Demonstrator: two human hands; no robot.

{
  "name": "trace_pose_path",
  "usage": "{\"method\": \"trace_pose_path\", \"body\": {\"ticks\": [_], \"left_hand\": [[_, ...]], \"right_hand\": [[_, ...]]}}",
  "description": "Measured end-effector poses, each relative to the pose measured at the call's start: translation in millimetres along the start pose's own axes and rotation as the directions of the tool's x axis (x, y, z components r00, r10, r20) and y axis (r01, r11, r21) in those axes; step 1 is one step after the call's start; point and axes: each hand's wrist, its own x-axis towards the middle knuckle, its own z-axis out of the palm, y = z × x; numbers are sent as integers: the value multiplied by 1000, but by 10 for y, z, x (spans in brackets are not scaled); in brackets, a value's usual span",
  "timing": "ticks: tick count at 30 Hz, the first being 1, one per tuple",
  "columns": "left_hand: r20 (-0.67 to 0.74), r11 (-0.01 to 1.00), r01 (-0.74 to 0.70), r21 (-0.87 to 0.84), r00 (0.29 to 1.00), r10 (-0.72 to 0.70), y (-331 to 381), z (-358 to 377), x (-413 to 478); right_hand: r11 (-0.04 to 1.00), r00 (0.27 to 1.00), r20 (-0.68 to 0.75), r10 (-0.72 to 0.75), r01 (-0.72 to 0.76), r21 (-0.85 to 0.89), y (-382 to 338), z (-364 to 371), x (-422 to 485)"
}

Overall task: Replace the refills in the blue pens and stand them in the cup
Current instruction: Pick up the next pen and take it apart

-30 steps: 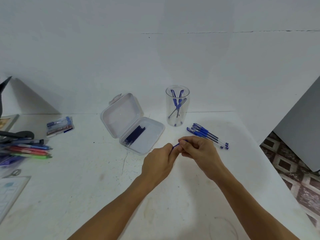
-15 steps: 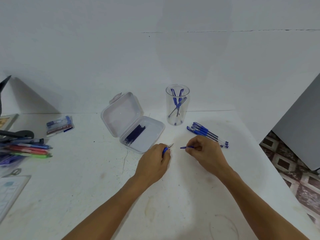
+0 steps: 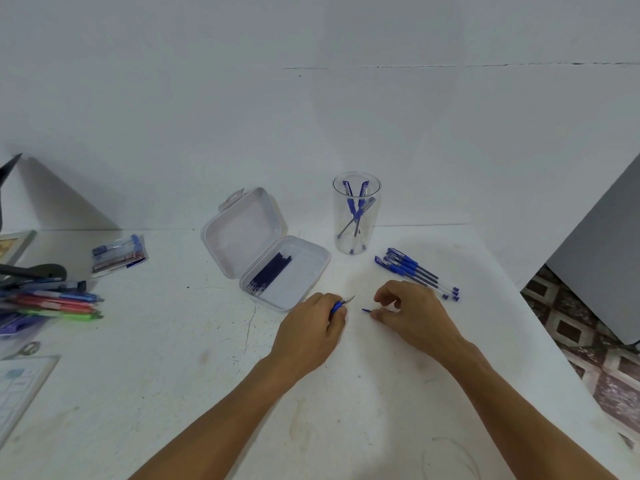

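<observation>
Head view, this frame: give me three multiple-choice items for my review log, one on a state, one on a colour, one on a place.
1. The refill case is:
A. shut
B. open, with its lid tilted back
C. without a lid

2. The refills in the case are:
A. red
B. green
C. dark blue

3. The loose blue pens lie:
A. on the table, to the right of the clear cup
B. inside the case
C. to the left of the case

Answers:
1 B: the lid stands hinged back behind the tray, so the inside is open to view.
2 C: the bundle of thin sticks in the tray is dark blue.
3 A: the pens lie together on the bare tabletop just right of the cup, outside the case.
</observation>
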Motion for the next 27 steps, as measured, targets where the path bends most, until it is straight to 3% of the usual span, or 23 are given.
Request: {"method": "trace_pose_path", "body": {"ticks": [5,9,13,17,22,27], "left_hand": [[3,1000,1,3,1000,-1,12,-13,13],[-1,1000,-23,-21,1000,23,28,-10,27],[12,997,-80,-23,997,80,69,-12,48],[63,993,-117,28,991,115,75,-18,74],[130,993,-115,41,986,108,53,-47,78],[119,990,-134,48,985,128,41,-40,70]], "right_hand": [[1000,1000,-6,-31,31,7,-1,-47,5],[983,993,-107,-47,64,170,-66,-59,19],[909,998,59,-22,-4,418,-172,-71,32],[858,996,77,-54,7,514,-164,-50,44],[825,989,100,-107,32,564,-168,-78,27],[865,989,95,-115,52,499,-216,-93,18]]}}
